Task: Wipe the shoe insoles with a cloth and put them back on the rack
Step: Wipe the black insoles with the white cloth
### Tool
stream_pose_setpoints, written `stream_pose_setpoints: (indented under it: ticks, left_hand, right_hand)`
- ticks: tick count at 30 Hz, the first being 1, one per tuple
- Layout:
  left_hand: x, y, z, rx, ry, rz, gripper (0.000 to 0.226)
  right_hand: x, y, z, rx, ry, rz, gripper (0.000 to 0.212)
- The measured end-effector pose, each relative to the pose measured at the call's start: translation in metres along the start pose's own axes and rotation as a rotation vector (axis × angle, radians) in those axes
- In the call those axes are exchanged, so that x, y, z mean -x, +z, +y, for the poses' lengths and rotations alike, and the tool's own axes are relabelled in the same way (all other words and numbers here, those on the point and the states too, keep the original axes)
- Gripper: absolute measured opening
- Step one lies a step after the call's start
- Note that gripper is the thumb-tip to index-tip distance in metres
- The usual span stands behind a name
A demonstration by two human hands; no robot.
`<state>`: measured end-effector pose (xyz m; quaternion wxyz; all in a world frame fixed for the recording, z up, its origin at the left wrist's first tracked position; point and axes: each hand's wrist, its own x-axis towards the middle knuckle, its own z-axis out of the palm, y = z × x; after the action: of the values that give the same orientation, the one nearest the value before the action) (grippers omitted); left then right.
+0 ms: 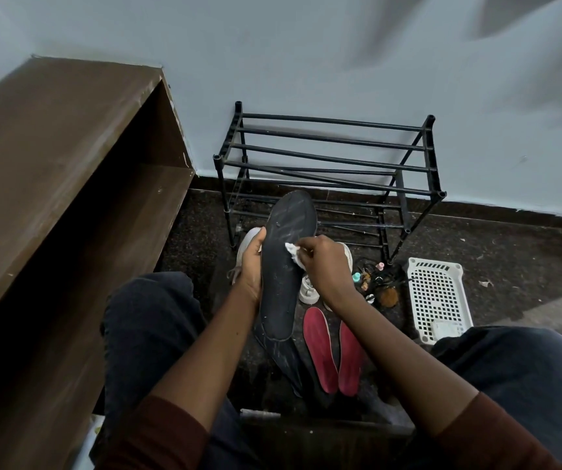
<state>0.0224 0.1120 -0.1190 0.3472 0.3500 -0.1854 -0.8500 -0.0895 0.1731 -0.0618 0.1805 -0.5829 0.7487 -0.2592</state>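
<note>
The rack (330, 121) stands far, against the wall. Near it, the left hand (250, 266) grips the dark insole (286, 266) by its edge. The right hand (323, 262) pinches a small white cloth (291, 251) onto it. Hard rubbing could pull that scrap loose.

I get one wide-angle view, worn on the person's head and tilted forward and down, facing the black rack (330, 164) that stands against the wall (306, 62) straight ahead. It sits close: the forearms (205, 351) and knees (150, 317) fill the frame below the rack. The floor (476, 239) beside the rack is seen from steeply above, and a brown cabinet (52, 171) runs off to the rack's left.
</note>
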Motion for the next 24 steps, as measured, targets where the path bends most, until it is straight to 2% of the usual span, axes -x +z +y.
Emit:
stream_pose_setpoints:
  ticks: [3,7,9,11,14,19,24]
  left_hand:
    - [-0.001,-0.001,-0.001,0.009,0.004,0.026,0.063]
    - [0.001,-0.002,-0.004,0.092,0.033,0.111,0.053]
    - [0.003,-0.002,-0.008,0.098,0.027,0.09,0.063]
    - [0.005,-0.001,-0.011,0.078,0.005,0.083,0.068]
    - [0.008,-0.001,-0.014,0.041,0.04,0.141,0.053]
    - [0.016,0.01,-0.017,0.005,0.046,0.086,0.067]
    - [0.013,0.01,-0.014,0.039,0.022,0.055,0.063]
  right_hand:
    - [0.0,0.006,-0.003,0.1,-0.065,-0.092,0.026]
    - [0.023,0.013,-0.011,0.1,-0.159,-0.19,0.025]
    - [0.035,0.018,-0.01,0.104,-0.188,-0.218,0.023]
    - [0.038,0.021,-0.005,0.106,-0.185,-0.208,0.022]
    - [0.026,0.019,0.001,0.11,-0.141,-0.136,0.019]
    - [-0.01,0.007,0.006,0.127,-0.057,-0.017,0.016]
    - [-0.016,0.003,0.007,0.127,-0.066,-0.013,0.017]
